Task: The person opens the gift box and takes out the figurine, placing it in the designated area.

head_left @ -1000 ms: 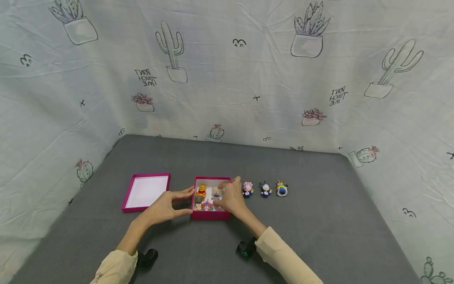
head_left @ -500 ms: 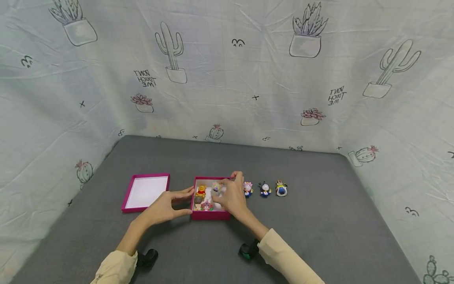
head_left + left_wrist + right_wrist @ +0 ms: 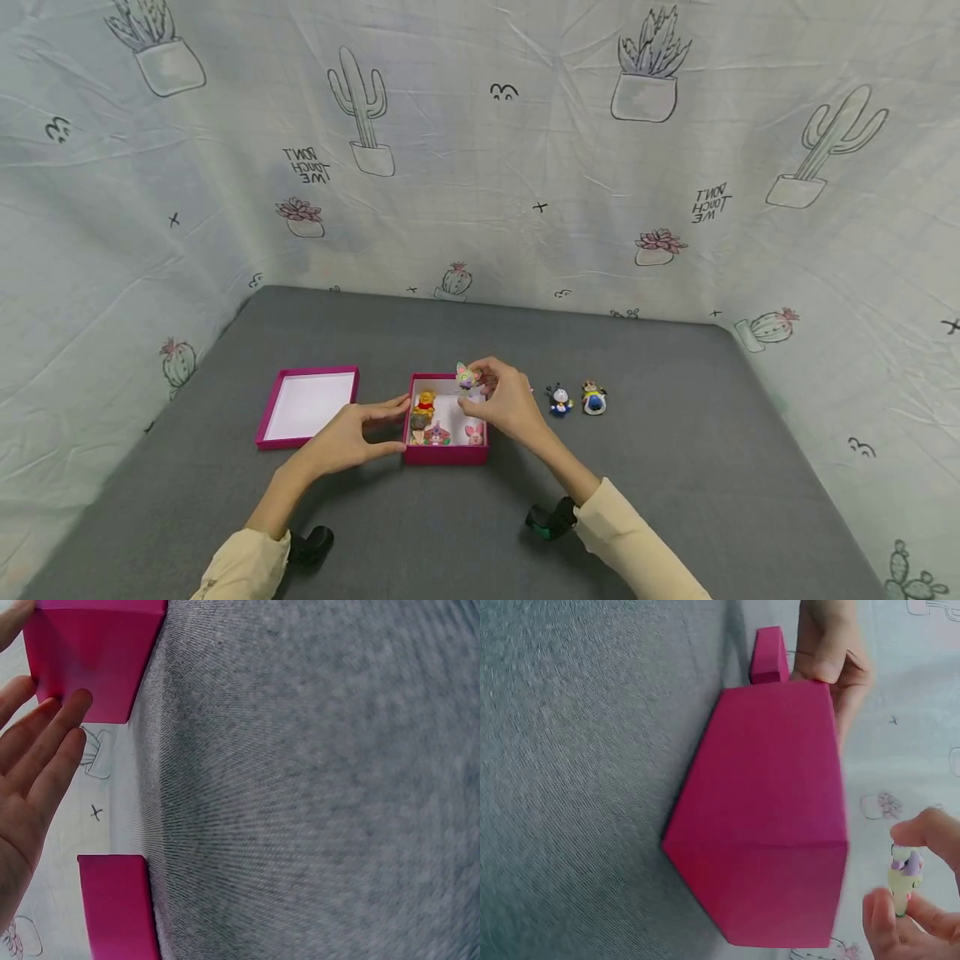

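My right hand [image 3: 512, 402] pinches a small pastel cartoon figurine [image 3: 467, 378] with pointed ears, raised above the open pink box [image 3: 450, 456]. The right wrist view shows this pale yellow and purple figurine [image 3: 904, 874] between thumb and fingertips. My left hand [image 3: 345, 437] touches the box's left side. Its fingers lie fairly straight by the pink wall [image 3: 97, 660] in the left wrist view. Inside the box are an orange bear figurine [image 3: 425, 403], a brownish figurine [image 3: 419, 422], a pink figurine [image 3: 437, 435] and a pink, long-eared figurine [image 3: 474, 434].
The box lid [image 3: 309, 406] lies left of the box, white inside up. Right of it stand a blue-and-white figurine [image 3: 559, 400] and a yellow, white and blue one [image 3: 594, 398]. Another figurine is mostly hidden behind my right hand. Grey cloth [image 3: 675, 467] covers the table.
My right hand has lifted the pastel figurine up out of the box and moved slightly right. The pink, long-eared figurine in the box has come into view. My left hand stays put.
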`<action>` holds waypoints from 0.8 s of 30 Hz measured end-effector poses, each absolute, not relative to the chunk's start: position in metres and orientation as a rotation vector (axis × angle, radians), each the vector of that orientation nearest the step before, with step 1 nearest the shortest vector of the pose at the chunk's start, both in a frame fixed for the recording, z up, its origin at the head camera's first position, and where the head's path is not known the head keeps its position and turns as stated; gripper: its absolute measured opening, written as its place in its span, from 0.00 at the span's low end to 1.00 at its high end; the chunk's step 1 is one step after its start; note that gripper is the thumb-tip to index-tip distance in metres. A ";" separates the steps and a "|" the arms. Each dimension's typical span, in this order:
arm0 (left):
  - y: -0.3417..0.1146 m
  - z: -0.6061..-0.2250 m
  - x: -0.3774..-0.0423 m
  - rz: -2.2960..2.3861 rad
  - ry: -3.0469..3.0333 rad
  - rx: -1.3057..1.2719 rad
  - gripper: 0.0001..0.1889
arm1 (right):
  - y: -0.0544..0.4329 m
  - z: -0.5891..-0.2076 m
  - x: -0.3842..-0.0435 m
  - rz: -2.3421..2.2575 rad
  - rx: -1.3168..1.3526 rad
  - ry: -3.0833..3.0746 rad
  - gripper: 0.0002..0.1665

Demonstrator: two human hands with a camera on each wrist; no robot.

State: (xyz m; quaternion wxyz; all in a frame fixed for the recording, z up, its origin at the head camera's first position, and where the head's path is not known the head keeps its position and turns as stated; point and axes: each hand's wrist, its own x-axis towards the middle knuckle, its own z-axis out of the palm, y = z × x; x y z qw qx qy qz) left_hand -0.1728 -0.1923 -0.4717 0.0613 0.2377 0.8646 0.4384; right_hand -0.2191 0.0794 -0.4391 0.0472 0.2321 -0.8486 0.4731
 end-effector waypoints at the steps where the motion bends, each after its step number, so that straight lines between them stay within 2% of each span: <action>1: -0.192 -0.472 -0.173 1.324 2.613 0.714 0.37 | 0.082 -0.438 -0.219 1.483 0.723 -2.589 0.25; 11: -0.191 -0.469 -0.173 1.324 2.591 0.694 0.37 | 0.101 -0.438 -0.225 1.888 1.081 -2.437 0.30; 17: -0.190 -0.469 -0.173 1.343 2.604 0.699 0.37 | 0.115 -0.439 -0.230 1.958 1.145 -2.337 0.29; 24: -0.189 -0.469 -0.174 1.317 2.618 0.673 0.37 | 0.136 -0.410 -0.220 1.880 1.186 -2.370 0.28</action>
